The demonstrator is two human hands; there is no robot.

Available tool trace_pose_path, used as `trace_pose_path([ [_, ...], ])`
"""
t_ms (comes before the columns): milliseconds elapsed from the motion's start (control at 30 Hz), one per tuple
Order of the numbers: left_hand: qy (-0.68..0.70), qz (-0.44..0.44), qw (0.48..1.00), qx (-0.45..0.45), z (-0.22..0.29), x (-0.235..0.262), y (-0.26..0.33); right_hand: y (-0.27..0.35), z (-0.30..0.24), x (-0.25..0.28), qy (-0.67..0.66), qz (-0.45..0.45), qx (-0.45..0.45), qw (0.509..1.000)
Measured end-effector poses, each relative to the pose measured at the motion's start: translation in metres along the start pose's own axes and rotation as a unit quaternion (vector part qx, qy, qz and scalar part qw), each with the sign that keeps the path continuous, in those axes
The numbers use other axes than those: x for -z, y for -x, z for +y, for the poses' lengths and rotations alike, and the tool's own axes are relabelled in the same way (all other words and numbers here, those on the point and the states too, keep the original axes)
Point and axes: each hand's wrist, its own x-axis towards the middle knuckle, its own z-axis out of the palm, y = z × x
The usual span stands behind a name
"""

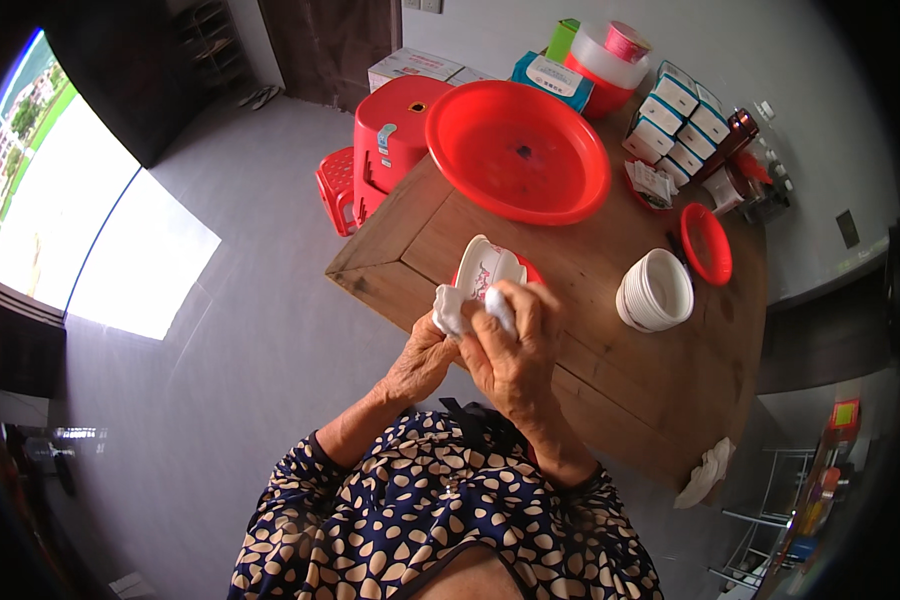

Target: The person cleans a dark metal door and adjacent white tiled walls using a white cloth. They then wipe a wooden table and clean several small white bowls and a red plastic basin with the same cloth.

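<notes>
Close to the table's near-left edge, my left hand is closed at the near side of a white bowl with a red printed pattern. Its fingers are partly hidden behind a white cloth and my other hand. My right hand is curled around part of the white cloth, pressing it near the bowl's rim. The bowl is tilted, and something red shows just behind it. To the right, a stack of white bowls lies tipped on the wooden table.
A large red basin sits at the far table edge, beside red stools. A small red basin, stacked tissue packs and bottles line the right back. A crumpled white cloth hangs at the near-right corner.
</notes>
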Motion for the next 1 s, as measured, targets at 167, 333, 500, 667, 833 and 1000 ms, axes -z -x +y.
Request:
trace_pose_path([
  [167, 0.038, 0.007, 0.999, 0.0, 0.015, -0.014, -0.003, -0.023, 0.028, -0.014, -0.147, -0.021, -0.091, 0.985],
  [333, 0.002, -0.029, 0.999, 0.018, 0.011, -0.011, 0.004, -0.047, 0.047, -0.018, -0.347, -0.057, -0.284, 0.892],
  [500, -0.019, -0.037, 0.999, -0.018, 0.015, -0.004, 0.005, -0.035, 0.047, -0.017, -0.262, -0.107, -0.252, 0.925],
  [667, 0.033, -0.031, 0.999, -0.028, 0.006, 0.017, 0.007, -0.021, -0.009, -0.019, -0.067, -0.057, -0.018, 0.996],
  [833, 0.039, -0.058, 0.997, -0.016, 0.011, 0.03, 0.011, -0.026, -0.023, -0.018, -0.028, -0.033, 0.006, 0.999],
  [1000, 0.006, -0.077, 0.996, 0.031, 0.034, 0.033, 0.019, -0.035, 0.001, -0.021, -0.188, -0.038, -0.121, 0.974],
])
